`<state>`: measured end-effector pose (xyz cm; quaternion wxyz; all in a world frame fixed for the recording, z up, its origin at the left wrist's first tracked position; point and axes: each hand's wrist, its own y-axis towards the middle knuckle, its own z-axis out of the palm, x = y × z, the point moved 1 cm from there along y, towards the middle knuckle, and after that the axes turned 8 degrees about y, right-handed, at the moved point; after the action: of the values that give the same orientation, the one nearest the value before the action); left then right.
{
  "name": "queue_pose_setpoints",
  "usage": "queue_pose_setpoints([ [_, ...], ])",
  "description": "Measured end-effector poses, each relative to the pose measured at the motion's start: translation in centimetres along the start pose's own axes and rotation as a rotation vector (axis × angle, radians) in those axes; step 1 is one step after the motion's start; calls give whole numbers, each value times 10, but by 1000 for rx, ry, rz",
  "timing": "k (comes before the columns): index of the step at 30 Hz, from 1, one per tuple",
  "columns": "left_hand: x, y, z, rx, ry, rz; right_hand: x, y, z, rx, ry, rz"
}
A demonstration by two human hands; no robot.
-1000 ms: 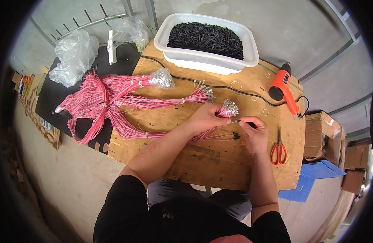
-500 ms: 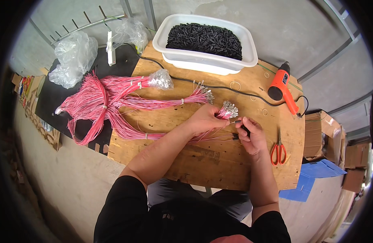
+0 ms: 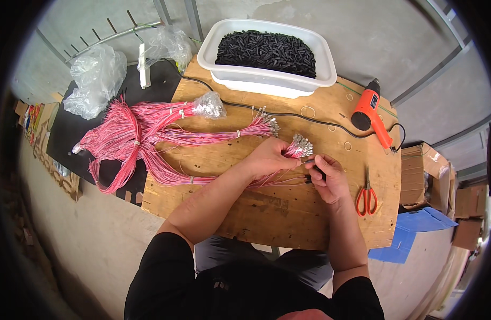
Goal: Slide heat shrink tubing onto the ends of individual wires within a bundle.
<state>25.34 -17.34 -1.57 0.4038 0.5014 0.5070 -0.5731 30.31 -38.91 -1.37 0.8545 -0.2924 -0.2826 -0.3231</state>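
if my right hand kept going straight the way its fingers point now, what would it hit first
Probably the metal-tipped ends of the pink wire bundle that the left hand holds: the right hand points up and left at them from close by. Depth is hard to judge from above.

Black short-sleeved shirt (image 3: pixel 245 290), sleeves ending above elbows at 6 o'clock. Dark grey trousers (image 3: pixel 256 261) visible below bench edge. Forearms bare. Left hand (image 3: pixel 269 156) and right hand (image 3: pixel 328 178): no gloves, rings or watch seen.
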Motion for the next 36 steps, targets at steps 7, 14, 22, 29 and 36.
queue_pose_setpoints([
  [7, 2, 1, 0, -3, 11, 32, -3, 1, 0, 19, -12, -4],
  [14, -1, -1, -1, 16, 33, 28, -5, 1, 2, 11, -19, 7],
  [22, -3, -1, 2, 11, 158, 25, 11, 1, -6, -85, 1, -78],
  [29, 4, 3, 1, 21, 299, 26, 19, 1, -9, -156, -94, -153],
  [36, -1, 0, 4, 66, -165, -46, 6, 2, -9, -74, -178, -101],
])
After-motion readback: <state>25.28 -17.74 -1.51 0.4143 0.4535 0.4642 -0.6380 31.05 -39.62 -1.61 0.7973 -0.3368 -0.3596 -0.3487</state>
